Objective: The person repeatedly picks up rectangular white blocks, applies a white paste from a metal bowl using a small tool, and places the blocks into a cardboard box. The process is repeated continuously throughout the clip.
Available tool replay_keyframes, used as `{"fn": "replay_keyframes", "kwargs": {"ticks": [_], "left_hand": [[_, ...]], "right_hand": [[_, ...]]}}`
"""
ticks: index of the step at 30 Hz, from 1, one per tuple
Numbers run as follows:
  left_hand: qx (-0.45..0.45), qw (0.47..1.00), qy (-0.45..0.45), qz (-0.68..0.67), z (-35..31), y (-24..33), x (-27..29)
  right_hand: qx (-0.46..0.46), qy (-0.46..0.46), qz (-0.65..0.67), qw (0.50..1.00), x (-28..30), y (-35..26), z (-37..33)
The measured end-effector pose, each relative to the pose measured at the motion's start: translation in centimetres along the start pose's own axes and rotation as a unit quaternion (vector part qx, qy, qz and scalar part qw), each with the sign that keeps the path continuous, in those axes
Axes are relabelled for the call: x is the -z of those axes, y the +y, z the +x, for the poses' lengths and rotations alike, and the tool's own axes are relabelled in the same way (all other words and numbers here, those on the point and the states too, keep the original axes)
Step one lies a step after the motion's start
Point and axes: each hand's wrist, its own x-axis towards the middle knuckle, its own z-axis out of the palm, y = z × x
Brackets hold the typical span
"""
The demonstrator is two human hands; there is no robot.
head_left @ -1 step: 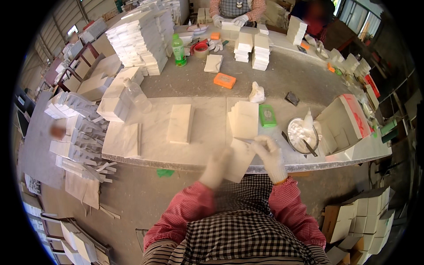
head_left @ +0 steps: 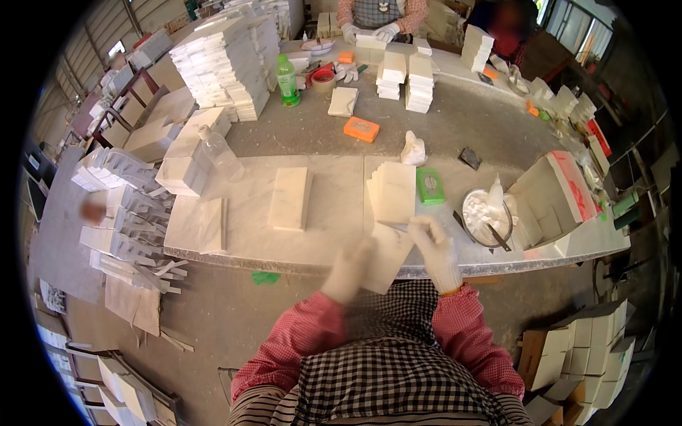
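Note:
In my left hand (head_left: pixel 349 264), gloved in white and blurred, a flat white stone tile (head_left: pixel 387 257) is held tilted at the table's front edge. My right hand (head_left: pixel 433 245), gloved too, pinches a thin narrow blade (head_left: pixel 400 226) against the tile's upper edge; its full shape is hidden by my fingers. Just beyond stands a stack of white tiles (head_left: pixel 394 193). Farther left lie another tile stack (head_left: pixel 290 200) and some thin pieces (head_left: pixel 212 226). To the right sits a bowl of white paste (head_left: pixel 477 213) with a dark-handled spatula (head_left: pixel 499 239) and a white nozzle bottle (head_left: pixel 495 193) in it.
A green box (head_left: pixel 430 186), an orange block (head_left: pixel 361 129) and an open carton (head_left: pixel 550 206) are on the table. At the back left rises a tall tile stack (head_left: pixel 220 67) beside a green bottle (head_left: pixel 288 82). Across the table, a co-worker's gloved hands (head_left: pixel 386 33) touch a tile.
My right hand and the thin blade have shifted very slightly along the tile's upper edge. Everything else looks the same.

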Motion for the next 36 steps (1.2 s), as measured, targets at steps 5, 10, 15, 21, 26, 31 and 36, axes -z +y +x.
{"fn": "replay_keyframes", "kwargs": {"ticks": [5, 10, 15, 21, 26, 31, 36], "left_hand": [[-0.067, 0.989, -0.051, 0.123, -0.5, -0.6, -0.2], [-0.021, 0.993, -0.034, 0.108, -2.0, 1.8, -1.7], [-0.047, 0.994, -0.02, 0.1, -0.3, -0.6, 0.5], [0.061, 0.992, -0.016, -0.11, -1.0, 2.2, -0.9], [0.106, 0.947, -0.027, -0.302, -0.4, 3.3, -0.5], [0.087, 0.929, -0.039, -0.357, -0.6, 5.0, 0.1], [0.062, 0.935, 0.015, -0.348, 0.0, 5.1, 0.8]], "right_hand": [[0.127, 0.058, -0.174, 0.975, -1.4, -1.5, 0.3], [0.19, 0.057, -0.231, 0.952, -1.8, -1.9, 0.3], [0.174, 0.074, -0.258, 0.947, -1.0, -0.3, -0.1], [0.134, 0.052, -0.243, 0.959, -1.8, 0.4, -1.1], [0.066, -0.001, -0.215, 0.974, -3.5, 1.0, -2.8], [0.09, -0.055, -0.183, 0.977, -4.5, -0.3, -4.8], [0.138, -0.062, -0.175, 0.973, -4.4, -0.1, -5.4]]}}
